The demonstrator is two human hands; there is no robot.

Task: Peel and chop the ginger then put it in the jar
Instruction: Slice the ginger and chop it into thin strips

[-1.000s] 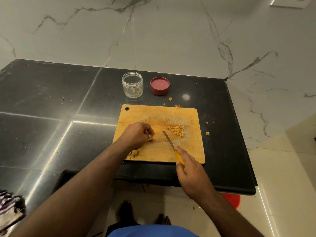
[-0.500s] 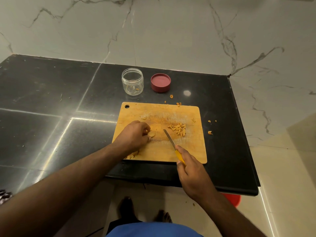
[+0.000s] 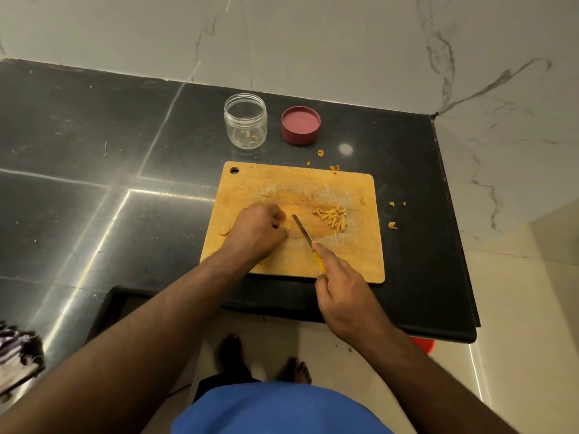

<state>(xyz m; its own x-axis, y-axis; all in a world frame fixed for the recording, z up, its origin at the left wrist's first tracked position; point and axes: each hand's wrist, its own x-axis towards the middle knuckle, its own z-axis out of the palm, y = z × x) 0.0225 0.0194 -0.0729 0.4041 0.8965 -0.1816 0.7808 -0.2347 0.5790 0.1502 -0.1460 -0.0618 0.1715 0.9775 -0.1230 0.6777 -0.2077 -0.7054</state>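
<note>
On the wooden chopping board (image 3: 344, 264), my left hand (image 3: 257, 228) pinches a small peeled ginger piece (image 3: 287, 226) with curled fingers. My right hand (image 3: 341, 286) grips the yellow handle of a knife (image 3: 303, 231), whose blade rests just right of that piece. A pile of chopped ginger sticks (image 3: 333, 217) lies on the board's right half. Another ginger bit (image 3: 223, 230) shows at the board's left edge beside my left hand. The clear open jar (image 3: 245, 120) stands behind the board with a few scraps inside.
A red lid (image 3: 300, 125) lies upside down right of the jar. Ginger peel scraps (image 3: 391, 225) are scattered on the black counter (image 3: 94, 170) near the board. The counter's edge runs close along the right. A striped cloth (image 3: 15, 352) sits at lower left.
My left hand turned the ginger piece and brought it up against the blade. The knife moved slightly left toward it. The camera view shifted a little.
</note>
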